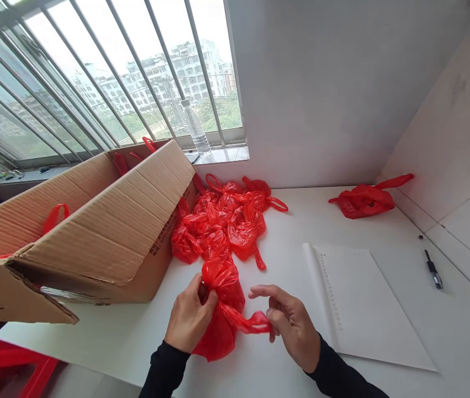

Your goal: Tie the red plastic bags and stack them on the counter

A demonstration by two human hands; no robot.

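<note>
A red plastic bag (221,326) rests on the white table near its front edge, its top gathered and its contents hidden. My left hand (191,315) is closed on the gathered neck, thumb and fingers pinching the film. One looped handle stretches rightward from the bag to my right hand (288,323). There the thumb and lower fingers hold the loop's end, while the index finger points out to the left. Just beyond the bag lies a heap of similar knotted red bags (218,218).
A large open cardboard box (110,221) stands left, red bags inside. A notebook (371,304) and a pen (433,271) lie right. Another red bag (365,200) sits by the wall. A water bottle (195,128) stands on the windowsill. A red stool (11,367) is at lower left.
</note>
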